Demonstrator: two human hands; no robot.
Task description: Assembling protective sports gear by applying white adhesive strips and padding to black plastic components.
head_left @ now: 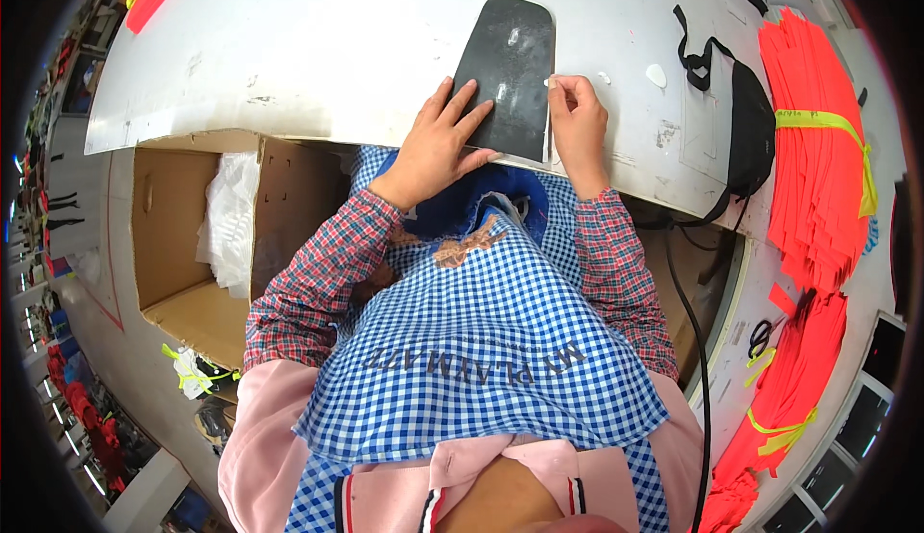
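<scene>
A black flat panel (510,56), narrower at its far end with rounded corners, lies on the white table at its near edge. My left hand (438,148) rests on the panel's left side, its fingers spread and the thumb by the near edge. Beside the panel's right edge, my right hand (579,127) is closed in a pinch. A small white piece (548,81) shows at its fingertips, right against that edge. Two loose white pieces, a small one (604,78) and a larger oval one (655,76), lie further right on the table.
A black bag (751,133) with straps lies to the right. Beyond it are bundles of orange-red fabric (813,182) tied with yellow strips, and black scissors (760,338). An open cardboard box (188,307) holding white material stands left below the table (289,52). A black cable (701,360) hangs at right.
</scene>
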